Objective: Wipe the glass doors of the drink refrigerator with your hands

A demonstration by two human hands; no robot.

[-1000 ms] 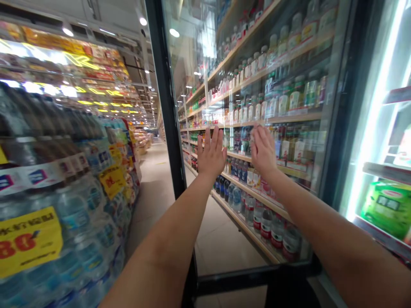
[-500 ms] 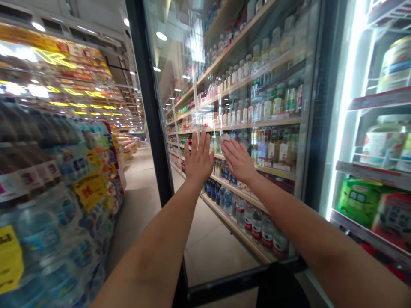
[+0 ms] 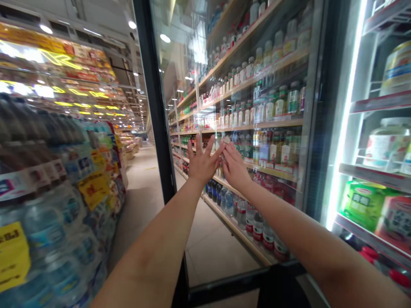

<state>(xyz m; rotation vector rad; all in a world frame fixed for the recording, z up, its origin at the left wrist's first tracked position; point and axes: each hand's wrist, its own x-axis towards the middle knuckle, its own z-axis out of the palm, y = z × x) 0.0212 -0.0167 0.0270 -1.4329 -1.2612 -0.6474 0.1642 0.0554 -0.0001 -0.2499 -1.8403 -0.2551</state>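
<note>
A tall glass door [image 3: 149, 81] with a black frame stands open in front of me. My left hand [image 3: 202, 165] lies against the glass, palm forward and fingers spread. Beside it, my right hand [image 3: 236, 168] presses a small crumpled white cloth or tissue [image 3: 226, 140] to the pane. Only a bit of the white piece shows past the fingertips; the rest is hidden beneath them. My left thumb meets or overlaps the right fingers. Bottles show in the glass behind both hands.
To the right is a lit cooler with jars and a green package [image 3: 361, 204] on its shelves [image 3: 372, 173]. Stacked packs of water bottles [image 3: 48, 233] line the left side. A tiled aisle floor [image 3: 141, 171] runs between.
My right hand has shifted slightly down and closer to the left. The left fingers have spread wider, and the thumb now reaches the right fingers. The view has shifted a little.
</note>
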